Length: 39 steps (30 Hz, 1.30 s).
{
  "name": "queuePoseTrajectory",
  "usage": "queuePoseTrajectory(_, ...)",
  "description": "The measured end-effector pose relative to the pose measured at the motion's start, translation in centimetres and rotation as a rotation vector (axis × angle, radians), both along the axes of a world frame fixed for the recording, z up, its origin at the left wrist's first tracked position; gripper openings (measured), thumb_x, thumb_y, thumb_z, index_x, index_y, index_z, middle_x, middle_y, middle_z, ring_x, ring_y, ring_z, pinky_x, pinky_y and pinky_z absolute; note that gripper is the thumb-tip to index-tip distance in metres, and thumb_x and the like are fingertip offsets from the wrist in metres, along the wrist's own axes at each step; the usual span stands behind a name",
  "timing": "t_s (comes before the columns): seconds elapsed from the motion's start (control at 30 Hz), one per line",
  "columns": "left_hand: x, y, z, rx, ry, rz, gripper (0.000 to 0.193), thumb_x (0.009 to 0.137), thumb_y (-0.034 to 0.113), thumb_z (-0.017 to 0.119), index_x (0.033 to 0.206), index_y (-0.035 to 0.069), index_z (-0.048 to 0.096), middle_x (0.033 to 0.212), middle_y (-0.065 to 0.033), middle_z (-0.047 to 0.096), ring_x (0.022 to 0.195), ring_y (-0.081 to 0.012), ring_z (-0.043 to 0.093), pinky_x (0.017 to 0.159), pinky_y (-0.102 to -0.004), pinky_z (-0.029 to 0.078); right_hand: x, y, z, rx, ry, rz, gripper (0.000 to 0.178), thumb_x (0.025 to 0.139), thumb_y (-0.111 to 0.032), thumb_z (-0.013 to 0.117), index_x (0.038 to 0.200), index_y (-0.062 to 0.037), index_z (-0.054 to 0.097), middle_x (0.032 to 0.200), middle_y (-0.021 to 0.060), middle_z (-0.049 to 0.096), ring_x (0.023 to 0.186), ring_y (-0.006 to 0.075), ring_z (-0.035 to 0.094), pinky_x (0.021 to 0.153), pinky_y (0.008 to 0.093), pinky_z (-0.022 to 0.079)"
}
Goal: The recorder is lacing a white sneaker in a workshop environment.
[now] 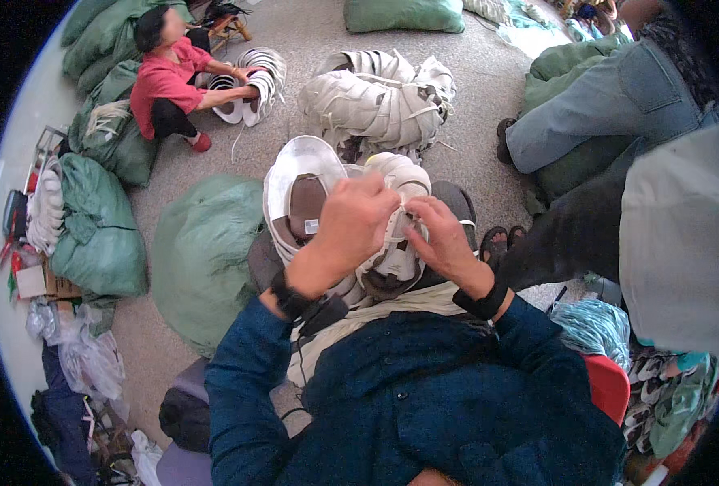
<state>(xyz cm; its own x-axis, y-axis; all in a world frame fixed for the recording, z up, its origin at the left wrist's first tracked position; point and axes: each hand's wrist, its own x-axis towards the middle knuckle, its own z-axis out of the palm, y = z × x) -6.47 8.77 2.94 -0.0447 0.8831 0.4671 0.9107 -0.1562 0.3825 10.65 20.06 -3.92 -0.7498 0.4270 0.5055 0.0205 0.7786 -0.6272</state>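
A white shoe upper with a dark heel lining rests over my lap. Above its lacing area, the closed fingers of my left hand pinch a thin white shoelace. Thumb and fingertips of my right hand come together on the lace from the other side, partly hiding it. To the left of the hands lies another white upper, its opening facing up and showing a brown lining with a small white label. More pale uppers are nested just beyond my fingers.
Bundled white uppers lie on the floor ahead. A green sack bulges at my left. At far left a co-worker in red handles more uppers. Another person's jeans-clad leg extends at right, above a blue lace bundle.
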Motion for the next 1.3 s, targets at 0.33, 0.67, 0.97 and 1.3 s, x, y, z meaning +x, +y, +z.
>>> queuePoseTrajectory(0.33,2.9,-1.3,5.1,0.047,-0.588,0.09,0.012,0.094,0.001,0.059,0.103,0.0,0.066,0.08,-0.0106,0.064,0.073,-0.0212,0.062,0.068,-0.032,0.05,-0.4,1.6,0.7,-0.025,-0.025,-0.061,0.01,0.084,0.0,0.059,0.095,-0.0014,0.059,0.093,0.0163,0.064,0.082,0.0405,0.063,0.071,0.0473,0.051)
queuePoseTrajectory(0.67,0.3,-1.6,-6.8,-0.307,-0.825,0.243,0.017,0.098,0.007,0.057,0.107,-0.003,0.067,0.081,-0.0083,0.07,0.07,-0.0118,0.063,0.068,-0.0265,0.052,1.2,4.5,6.6,-0.606,0.324,-0.212,0.02,0.103,-0.012,0.051,0.101,-0.0015,0.068,0.089,0.0017,0.068,0.074,0.0056,0.055,0.067,0.0213,0.044)
queuePoseTrajectory(0.97,0.2,1.1,-7.1,-0.301,-0.795,0.197,0.015,0.089,0.012,0.068,0.095,-0.002,0.07,0.076,-0.0114,0.069,0.068,-0.0171,0.064,0.064,-0.0328,0.051,7.8,6.3,1.6,-0.888,0.146,-0.321,0.018,0.103,-0.016,0.053,0.11,-0.0029,0.062,0.091,0.0016,0.066,0.075,0.0078,0.059,0.068,0.0235,0.047)
queuePoseTrajectory(1.3,0.1,2.0,-8.3,-0.342,-0.958,0.18,0.016,0.089,0.009,0.066,0.098,-0.003,0.071,0.079,-0.008,0.071,0.071,-0.0131,0.064,0.068,-0.0298,0.052,8.9,3.7,0.2,-0.33,-0.106,-0.416,0.027,0.094,-0.004,0.059,0.121,-0.003,0.06,0.104,0.0068,0.064,0.088,0.0145,0.06,0.077,0.0272,0.049)
